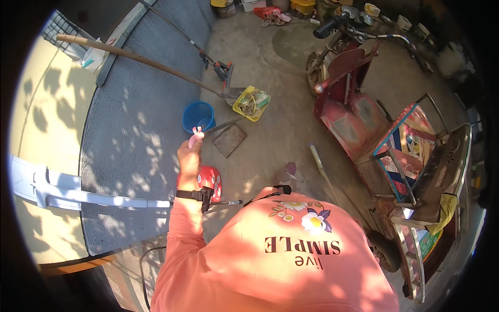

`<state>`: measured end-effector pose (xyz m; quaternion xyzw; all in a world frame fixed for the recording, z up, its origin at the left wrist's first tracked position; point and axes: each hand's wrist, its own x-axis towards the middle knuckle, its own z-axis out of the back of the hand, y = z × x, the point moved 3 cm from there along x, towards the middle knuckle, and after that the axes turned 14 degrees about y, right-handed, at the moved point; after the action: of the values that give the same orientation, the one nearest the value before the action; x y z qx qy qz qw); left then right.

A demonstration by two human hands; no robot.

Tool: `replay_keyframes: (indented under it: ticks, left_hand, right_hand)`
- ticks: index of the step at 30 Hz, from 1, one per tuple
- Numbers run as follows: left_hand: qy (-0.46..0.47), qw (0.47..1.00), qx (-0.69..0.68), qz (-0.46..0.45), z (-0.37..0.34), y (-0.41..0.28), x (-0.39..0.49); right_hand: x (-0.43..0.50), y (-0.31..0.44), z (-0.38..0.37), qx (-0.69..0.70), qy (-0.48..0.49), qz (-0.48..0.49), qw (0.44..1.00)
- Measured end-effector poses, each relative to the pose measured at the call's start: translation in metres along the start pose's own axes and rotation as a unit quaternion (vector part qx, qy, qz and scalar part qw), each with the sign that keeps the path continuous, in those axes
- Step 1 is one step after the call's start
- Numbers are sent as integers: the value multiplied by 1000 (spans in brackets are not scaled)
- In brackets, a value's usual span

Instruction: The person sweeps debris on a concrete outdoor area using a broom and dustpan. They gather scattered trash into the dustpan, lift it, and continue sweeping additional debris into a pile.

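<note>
My left hand (189,156) reaches forward, its fingers closed around a small pink object (196,137) with a curled top; its exact kind I cannot tell. A black strap circles the wrist. Just beyond the hand, a blue plastic bucket (199,117) stands on the concrete by the grey wall. Below the hand sits a red item with white dots (210,181), partly hidden by my forearm. My right hand is out of view.
A yellow basket (251,103) of odds and ends sits beside a wooden-handled shovel (140,62). A mop (222,72) leans on the wall (132,128). A flat slab (229,140) and a pole (319,160) lie ahead. A red three-wheeler (351,121) occupies the right.
</note>
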<state>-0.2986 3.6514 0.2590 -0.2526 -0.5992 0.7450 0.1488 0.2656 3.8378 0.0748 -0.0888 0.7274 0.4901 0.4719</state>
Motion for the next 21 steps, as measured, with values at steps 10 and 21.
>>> replay_keyframes:
  ticks: [10, 21]
  left_hand:
    - [122, 986, 116, 18, -33, -68, 192]
    - [491, 821, 289, -27, -75, -128, 353]
  right_hand:
    - [31, 154, 7, 22, -94, -80, 992]
    - [6, 149, -121, 239, -266, -139, 923]
